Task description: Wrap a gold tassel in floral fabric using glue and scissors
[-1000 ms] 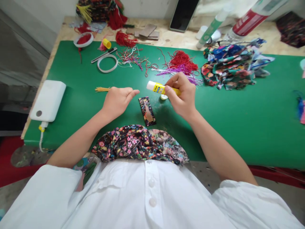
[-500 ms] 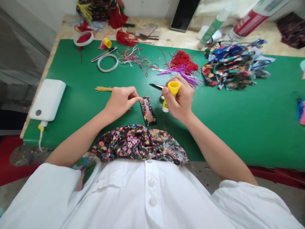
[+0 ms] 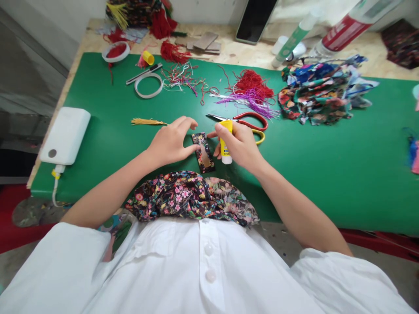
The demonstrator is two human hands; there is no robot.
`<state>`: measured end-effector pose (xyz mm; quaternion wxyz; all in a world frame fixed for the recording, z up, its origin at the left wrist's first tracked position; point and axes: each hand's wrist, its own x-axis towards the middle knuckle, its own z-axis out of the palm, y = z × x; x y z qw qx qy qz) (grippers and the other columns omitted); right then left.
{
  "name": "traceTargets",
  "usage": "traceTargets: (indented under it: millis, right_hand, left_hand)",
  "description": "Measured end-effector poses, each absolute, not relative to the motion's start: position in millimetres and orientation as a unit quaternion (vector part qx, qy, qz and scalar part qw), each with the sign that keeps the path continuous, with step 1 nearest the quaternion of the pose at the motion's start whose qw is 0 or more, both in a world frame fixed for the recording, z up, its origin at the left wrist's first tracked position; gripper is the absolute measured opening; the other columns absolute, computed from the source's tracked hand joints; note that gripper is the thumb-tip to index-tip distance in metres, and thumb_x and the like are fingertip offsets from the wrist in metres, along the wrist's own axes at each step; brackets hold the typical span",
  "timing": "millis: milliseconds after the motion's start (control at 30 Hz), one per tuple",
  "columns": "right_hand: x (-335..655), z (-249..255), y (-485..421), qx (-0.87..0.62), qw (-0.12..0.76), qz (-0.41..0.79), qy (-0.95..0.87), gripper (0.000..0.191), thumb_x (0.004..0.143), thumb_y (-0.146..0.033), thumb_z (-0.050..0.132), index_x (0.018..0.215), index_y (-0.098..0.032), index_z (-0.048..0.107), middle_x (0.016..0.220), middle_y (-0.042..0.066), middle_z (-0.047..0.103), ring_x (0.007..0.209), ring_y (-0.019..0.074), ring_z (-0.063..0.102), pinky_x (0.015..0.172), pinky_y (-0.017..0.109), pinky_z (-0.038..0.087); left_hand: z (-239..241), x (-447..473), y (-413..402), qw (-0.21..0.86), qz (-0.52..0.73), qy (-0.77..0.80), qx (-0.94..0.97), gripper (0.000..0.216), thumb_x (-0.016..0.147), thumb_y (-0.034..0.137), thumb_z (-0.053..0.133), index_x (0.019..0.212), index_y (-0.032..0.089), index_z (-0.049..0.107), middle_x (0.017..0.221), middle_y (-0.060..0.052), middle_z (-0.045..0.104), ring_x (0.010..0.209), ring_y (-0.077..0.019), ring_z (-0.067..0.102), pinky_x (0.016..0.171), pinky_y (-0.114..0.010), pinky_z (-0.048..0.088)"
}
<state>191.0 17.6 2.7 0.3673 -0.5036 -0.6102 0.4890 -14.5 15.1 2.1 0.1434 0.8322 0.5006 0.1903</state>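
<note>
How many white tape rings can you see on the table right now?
2. One empty ring lies on the green mat, back left; the ring with red thread sits farther back at the mat's corner. Others may be hidden under the fabric pile.

one glue stick (image 3: 225,147), one fabric-covered strip (image 3: 203,153), one pair of scissors (image 3: 251,125), one power bank (image 3: 65,136), one phone (image 3: 254,19).

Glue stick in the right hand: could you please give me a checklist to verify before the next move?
1. Grip: right hand closes around glue stick: ok.
2. Aim: the stick's white end points down, beside the floral strip: ok.
3. Hold: left hand fingertips touch the strip's edge: ok.
4. Cap removed: cannot tell.
5. Clearance: scissors lie apart from the strip: ok.
</note>
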Motion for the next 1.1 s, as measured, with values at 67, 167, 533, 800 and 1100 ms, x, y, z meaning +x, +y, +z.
traceTargets:
  millis: [67, 167, 533, 800, 1100]
  right_hand:
    - [191.1, 2.9, 17.5, -0.502, 0.364, 0.497, -0.607, 0.061, 0.076, -0.082, 0.059, 0.075, -0.021, 0.059, 0.061, 0.001, 0.066, 0.042, 0.0167, 0.061, 0.039, 0.029, 0.045]
    - [190.8, 2.4, 17.6, -0.498, 0.358, 0.509, -0.604, 0.061, 0.077, -0.082, 0.058, 0.074, -0.021, 0.06, 0.054, 0.001, 0.063, 0.043, 0.0169, 0.061, 0.041, 0.029, 0.046]
    - [188.5, 0.3, 19.8, -0.472, 0.377, 0.567, -0.56, 0.065, 0.066, -0.085, 0.066, 0.07, -0.021, 0.052, 0.062, 0.002, 0.066, 0.042, 0.0149, 0.061, 0.038, 0.027, 0.049]
    - [186.7, -2.0, 21.4, -0.458, 0.386, 0.623, -0.503, 0.063, 0.067, -0.081, 0.07, 0.077, -0.021, 0.051, 0.08, 0.002, 0.071, 0.046, 0.0133, 0.063, 0.037, 0.025, 0.05]
    - [188.1, -2.0, 19.5, -0.466, 0.439, 0.535, -0.551, 0.061, 0.08, -0.081, 0.056, 0.071, -0.021, 0.052, 0.079, 0.004, 0.069, 0.054, 0.0132, 0.063, 0.047, 0.028, 0.051]
  left_hand:
    - [0.1, -13.6, 14.5, 0.163, 0.17, 0.494, 0.837, 0.046, 0.078, 0.035, 0.075, 0.118, 0.017, 0.059, 0.121, -0.01, 0.068, 0.108, -0.0262, 0.066, 0.088, -0.036, 0.051]
    - [-2.5, -13.6, 14.3, 0.175, 0.154, 0.498, 0.835, 0.046, 0.08, 0.036, 0.074, 0.119, 0.018, 0.058, 0.123, -0.009, 0.068, 0.109, -0.0261, 0.066, 0.091, -0.037, 0.052]
    - [0.2, -15.3, 15.1, 0.157, 0.118, 0.473, 0.859, 0.039, 0.087, 0.038, 0.068, 0.123, 0.024, 0.065, 0.122, -0.005, 0.065, 0.105, -0.0246, 0.067, 0.087, -0.036, 0.053]
    - [1.3, -18.2, 15.6, 0.112, 0.073, 0.442, 0.887, 0.036, 0.094, 0.041, 0.058, 0.128, 0.03, 0.067, 0.128, -0.007, 0.061, 0.096, -0.0208, 0.067, 0.076, -0.032, 0.053]
    - [4.0, -18.0, 15.7, 0.091, 0.029, 0.439, 0.894, 0.043, 0.097, 0.042, 0.052, 0.136, 0.027, 0.062, 0.134, -0.01, 0.057, 0.096, -0.0228, 0.068, 0.073, -0.033, 0.053]
